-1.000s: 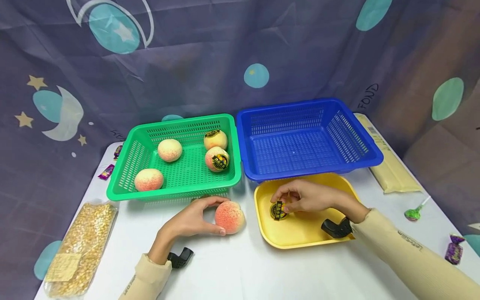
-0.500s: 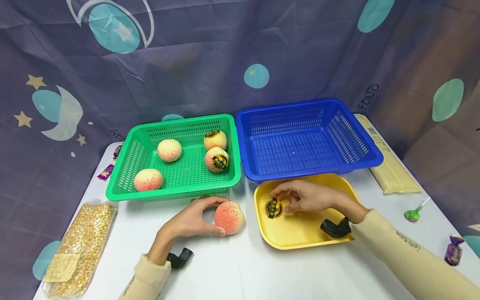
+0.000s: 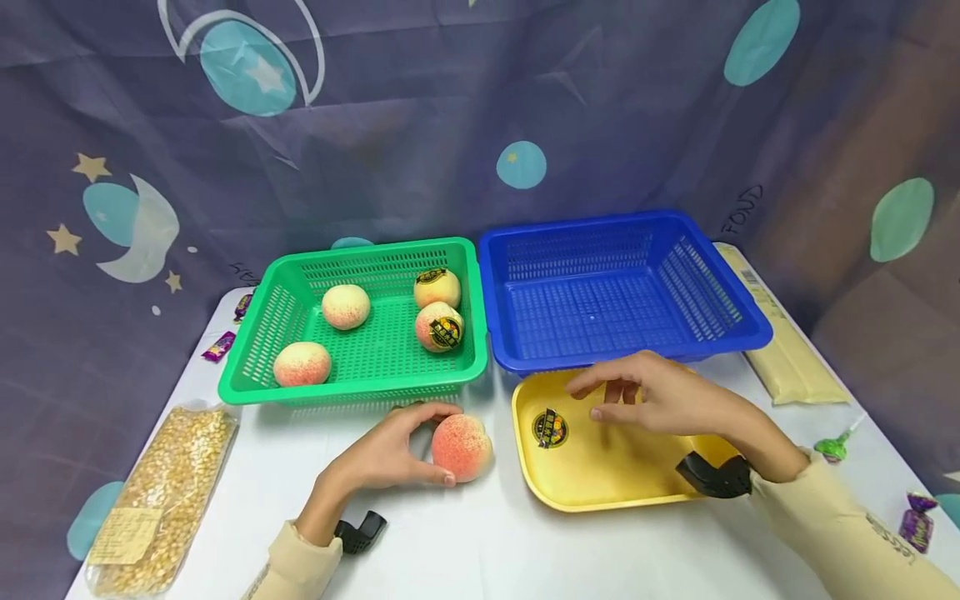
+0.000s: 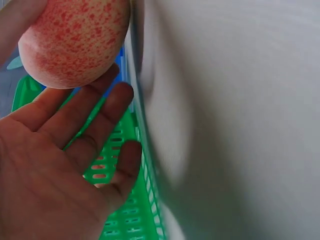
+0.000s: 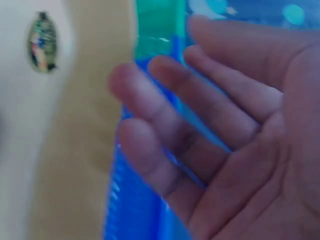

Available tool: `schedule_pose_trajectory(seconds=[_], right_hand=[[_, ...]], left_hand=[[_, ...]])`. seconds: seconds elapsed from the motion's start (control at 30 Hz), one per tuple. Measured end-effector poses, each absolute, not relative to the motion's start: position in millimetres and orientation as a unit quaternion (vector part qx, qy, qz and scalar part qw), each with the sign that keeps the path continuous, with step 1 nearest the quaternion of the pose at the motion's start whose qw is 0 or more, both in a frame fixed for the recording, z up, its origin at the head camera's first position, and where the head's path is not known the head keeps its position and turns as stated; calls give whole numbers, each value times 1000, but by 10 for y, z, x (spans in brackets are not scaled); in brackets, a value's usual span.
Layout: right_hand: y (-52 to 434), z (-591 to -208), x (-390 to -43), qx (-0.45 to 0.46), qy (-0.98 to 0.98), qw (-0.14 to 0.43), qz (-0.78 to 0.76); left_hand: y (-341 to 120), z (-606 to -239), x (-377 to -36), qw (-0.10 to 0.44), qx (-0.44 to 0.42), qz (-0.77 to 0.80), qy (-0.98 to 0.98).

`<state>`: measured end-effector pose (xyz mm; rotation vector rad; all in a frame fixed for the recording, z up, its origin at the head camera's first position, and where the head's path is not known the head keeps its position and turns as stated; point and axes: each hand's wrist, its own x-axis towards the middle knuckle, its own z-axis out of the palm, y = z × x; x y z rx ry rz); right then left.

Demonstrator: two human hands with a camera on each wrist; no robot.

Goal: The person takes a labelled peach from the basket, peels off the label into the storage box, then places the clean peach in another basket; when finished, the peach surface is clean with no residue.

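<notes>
Left hand: my left hand [image 3: 390, 454] cups the peach [image 3: 461, 447] on the white table [image 3: 480, 542], fingers curled round its near and left side.

Right hand: my right hand [image 3: 660, 400] hovers over the yellow tray [image 3: 600, 483], fingers loose and spread, holding nothing.

Sticker: the sticker [image 3: 550, 427] lies flat in the tray, just left of my right fingertips.

Key relation: the peach sits left of the tray, in front of the green basket [image 3: 360, 387]; the blue basket [image 3: 600, 358] stands behind the tray.

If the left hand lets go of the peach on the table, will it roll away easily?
Probably a little. The peach is round and sits on the smooth white table, so a push could set it rolling. The left hand steadies it now, with thumb and fingers around it. Its matte, speckled skin looks unlikely to slip from the fingers.
</notes>
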<state>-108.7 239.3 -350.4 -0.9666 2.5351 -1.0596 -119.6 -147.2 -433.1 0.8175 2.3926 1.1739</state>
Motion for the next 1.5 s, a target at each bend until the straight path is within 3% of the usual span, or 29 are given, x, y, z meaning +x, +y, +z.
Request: schedule_pose_trajectory(seconds=[0.27, 0.4, 0.57, 0.93, 1.23, 1.5], right_hand=[[2876, -3350, -1039, -236, 898, -129, -347], [3110, -3405, -1056, -144, 913, -180, -337], [3312, -3502, -1131, -74, 939, -147, -301], [3604, -3792, -1437, -30, 976, -54, -211], [3686, -3779, -1470, -22, 975, 10, -222], [3748, -3801, -1405, -18, 975, 21, -219]], left_hand=[[-1577, -4188, -1080, 158, 301, 434, 834], [-1657, -4050, -1017, 124, 333, 455, 817], [-1728, -3811, -971, 92, 358, 477, 797], [-1590, -3390, -1216, 50, 371, 469, 800], [-1233, -3237, -1624, 76, 351, 482, 799], [-744, -3140, -2090, 89, 370, 485, 788]])
